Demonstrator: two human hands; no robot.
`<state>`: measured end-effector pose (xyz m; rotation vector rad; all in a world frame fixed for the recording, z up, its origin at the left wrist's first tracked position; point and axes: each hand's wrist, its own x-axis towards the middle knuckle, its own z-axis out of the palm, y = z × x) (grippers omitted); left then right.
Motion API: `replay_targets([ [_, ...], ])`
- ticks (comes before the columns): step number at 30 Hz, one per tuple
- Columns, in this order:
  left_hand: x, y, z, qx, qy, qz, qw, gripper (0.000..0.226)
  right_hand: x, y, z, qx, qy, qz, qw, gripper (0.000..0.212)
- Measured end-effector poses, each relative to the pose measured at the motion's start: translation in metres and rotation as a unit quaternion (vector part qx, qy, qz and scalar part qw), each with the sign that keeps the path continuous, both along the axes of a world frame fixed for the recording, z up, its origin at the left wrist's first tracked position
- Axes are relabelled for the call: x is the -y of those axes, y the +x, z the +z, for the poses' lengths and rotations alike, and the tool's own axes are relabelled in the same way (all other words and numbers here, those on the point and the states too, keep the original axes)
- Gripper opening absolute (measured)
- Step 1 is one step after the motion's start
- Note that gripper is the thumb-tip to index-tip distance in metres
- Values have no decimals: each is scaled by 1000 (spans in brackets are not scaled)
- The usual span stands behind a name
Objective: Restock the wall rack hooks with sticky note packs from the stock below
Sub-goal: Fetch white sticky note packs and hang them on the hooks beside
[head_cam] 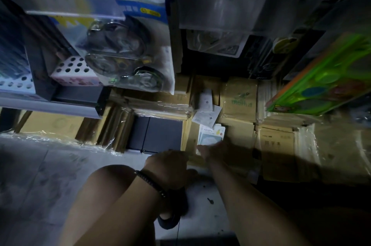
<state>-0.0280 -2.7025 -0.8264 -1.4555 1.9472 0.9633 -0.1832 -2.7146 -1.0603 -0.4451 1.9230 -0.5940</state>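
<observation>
Sticky note pack: lower edge is masked by blurred R hand at its 6 o'clock; grip can't be told. L hand: fingers hidden, grip likewise unreadable.

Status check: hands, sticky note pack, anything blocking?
Left hand low, grip unclear. Right hand blurred, at the pastel pack. Hanging blister pack up left, clear of reach.
</observation>
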Motion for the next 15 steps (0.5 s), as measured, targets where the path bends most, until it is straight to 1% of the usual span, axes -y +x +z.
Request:
replay_targets([
  [3,5,8,-12,-15,10,15,1000,48,-21,-13,2,-32,12,-69,997,84],
  [4,6,10,-16,-17,19,16,1000,49,-30,-19,-1,-24,14,-65,998,85],
  [5,7,11,-17,-23,19,18,999,50,-39,-26,-25,-10,26,-49,998,92],
  [6,7,12,-17,-27,16,20,999,51,-46,-32,-32,5,32,-27,999,97],
  [7,7,12,-17,-33,14,23,999,51,-54,-35,-36,20,34,-24,999,96],
  [8,7,11,-16,-43,10,31,999,52,-63,-36,-20,30,23,-38,999,91],
  [10,5,7,-13,-72,7,68,995,55,-79,-24,65,11,-27,-63,998,70],
  [11,2,4,-10,-97,15,96,991,59,-89,-22,100,10,-65,-76,995,51],
  [12,-2,1,-6,-133,25,126,983,64,-99,-23,127,30,-106,-95,989,31],
  [13,-8,-2,1,-178,40,164,969,71,-108,-25,150,59,-134,-100,984,16],
  [14,-14,-5,6,-233,61,200,950,73,-118,-29,171,83,-168,-97,978,12],
  [15,-24,-9,17,-289,89,230,925,67,-125,-31,190,96,-190,-96,972,16],
])
